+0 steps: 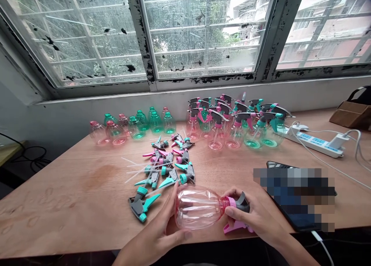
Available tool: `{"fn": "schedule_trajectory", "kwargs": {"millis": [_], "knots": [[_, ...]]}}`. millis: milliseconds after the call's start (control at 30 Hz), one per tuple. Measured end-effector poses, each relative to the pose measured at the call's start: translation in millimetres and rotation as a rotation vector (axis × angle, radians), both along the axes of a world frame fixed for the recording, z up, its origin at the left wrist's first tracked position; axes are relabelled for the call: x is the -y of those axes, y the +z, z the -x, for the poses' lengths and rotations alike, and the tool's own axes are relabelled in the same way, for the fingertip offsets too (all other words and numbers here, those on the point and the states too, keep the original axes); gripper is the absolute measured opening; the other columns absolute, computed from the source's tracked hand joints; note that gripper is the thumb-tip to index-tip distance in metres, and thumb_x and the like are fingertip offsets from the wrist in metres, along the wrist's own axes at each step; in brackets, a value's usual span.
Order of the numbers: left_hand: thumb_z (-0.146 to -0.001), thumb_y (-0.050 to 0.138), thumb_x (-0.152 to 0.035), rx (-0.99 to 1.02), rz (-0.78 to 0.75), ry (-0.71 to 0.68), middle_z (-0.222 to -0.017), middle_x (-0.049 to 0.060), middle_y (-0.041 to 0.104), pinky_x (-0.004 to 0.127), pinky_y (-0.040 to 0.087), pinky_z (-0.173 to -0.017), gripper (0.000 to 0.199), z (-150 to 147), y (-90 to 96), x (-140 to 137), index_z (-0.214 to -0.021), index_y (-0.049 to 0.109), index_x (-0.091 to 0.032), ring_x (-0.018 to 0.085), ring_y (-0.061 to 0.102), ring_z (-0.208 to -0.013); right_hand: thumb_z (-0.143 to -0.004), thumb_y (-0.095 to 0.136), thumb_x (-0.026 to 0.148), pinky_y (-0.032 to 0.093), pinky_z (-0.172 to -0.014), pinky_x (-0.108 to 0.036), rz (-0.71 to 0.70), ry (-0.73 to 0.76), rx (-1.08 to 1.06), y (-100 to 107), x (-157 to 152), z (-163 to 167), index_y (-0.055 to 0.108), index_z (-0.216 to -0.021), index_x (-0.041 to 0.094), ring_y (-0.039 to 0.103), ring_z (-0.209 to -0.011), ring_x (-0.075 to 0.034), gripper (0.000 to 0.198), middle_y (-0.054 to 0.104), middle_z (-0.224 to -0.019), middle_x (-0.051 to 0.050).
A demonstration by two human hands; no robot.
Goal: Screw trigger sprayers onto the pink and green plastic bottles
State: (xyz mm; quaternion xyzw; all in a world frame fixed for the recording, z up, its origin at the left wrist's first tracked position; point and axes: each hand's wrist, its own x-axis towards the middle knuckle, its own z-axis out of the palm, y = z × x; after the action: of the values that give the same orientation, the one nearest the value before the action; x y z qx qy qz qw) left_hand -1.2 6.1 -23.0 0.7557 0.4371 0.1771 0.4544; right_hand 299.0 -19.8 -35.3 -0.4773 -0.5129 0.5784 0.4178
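A clear pink spray bottle lies sideways between my hands above the front edge of the table. My left hand is wrapped round its base, thumb below and fingers behind. At the neck, my right hand grips the pink collar of the grey spray head, whose pink trigger points down. Just left of my left hand lies a grey and teal spray head. Beyond it is a pile of loose teal and pink spray heads with thin clear tubes.
Pink and green bottles without heads stand at the back left. Several bottles with spray heads stand at the back centre-right. A power strip with cables, a tablet-like device, partly blurred, and a brown box are at right.
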Motion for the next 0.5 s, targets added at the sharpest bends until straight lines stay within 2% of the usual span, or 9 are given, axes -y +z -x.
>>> {"fn": "schedule_trajectory", "kwargs": {"millis": [133, 333, 500], "knots": [[-0.093, 0.064, -0.049, 0.040, 0.023, -0.028, -0.172, 0.001, -0.003, 0.046, 0.003, -0.127, 0.099, -0.1, -0.4, -1.1, -0.161, -0.005, -0.030, 0.028, -0.009, -0.157, -0.084, 0.077, 0.050, 0.047, -0.048, -0.018, -0.020, 0.005, 0.002, 0.7, -0.2, 0.5, 0.062, -0.098, 0.017, 0.067, -0.058, -0.013, 0.039, 0.074, -0.064, 0.001], [-0.093, 0.065, -0.048, 0.130, 0.049, -0.045, -0.172, 0.000, 0.007, 0.043, 0.012, -0.127, 0.100, -4.3, 3.9, 0.3, -0.160, -0.009, -0.035, 0.026, -0.003, -0.158, -0.084, 0.077, 0.048, 0.045, -0.045, -0.017, -0.031, -0.001, -0.009, -2.6, -0.9, 0.9, 0.061, -0.096, 0.017, 0.066, -0.057, -0.013, 0.037, 0.072, -0.065, 0.002], [-0.093, 0.066, -0.047, 0.129, 0.052, -0.035, -0.172, -0.001, 0.008, 0.044, 0.008, -0.128, 0.099, -3.3, 3.6, 0.8, -0.160, -0.005, -0.037, 0.026, -0.006, -0.158, -0.084, 0.077, 0.048, 0.040, -0.043, -0.017, -0.047, -0.008, 0.010, -3.6, -1.3, 0.5, 0.062, -0.097, 0.017, 0.063, -0.055, -0.012, 0.037, 0.071, -0.062, 0.002]]}}
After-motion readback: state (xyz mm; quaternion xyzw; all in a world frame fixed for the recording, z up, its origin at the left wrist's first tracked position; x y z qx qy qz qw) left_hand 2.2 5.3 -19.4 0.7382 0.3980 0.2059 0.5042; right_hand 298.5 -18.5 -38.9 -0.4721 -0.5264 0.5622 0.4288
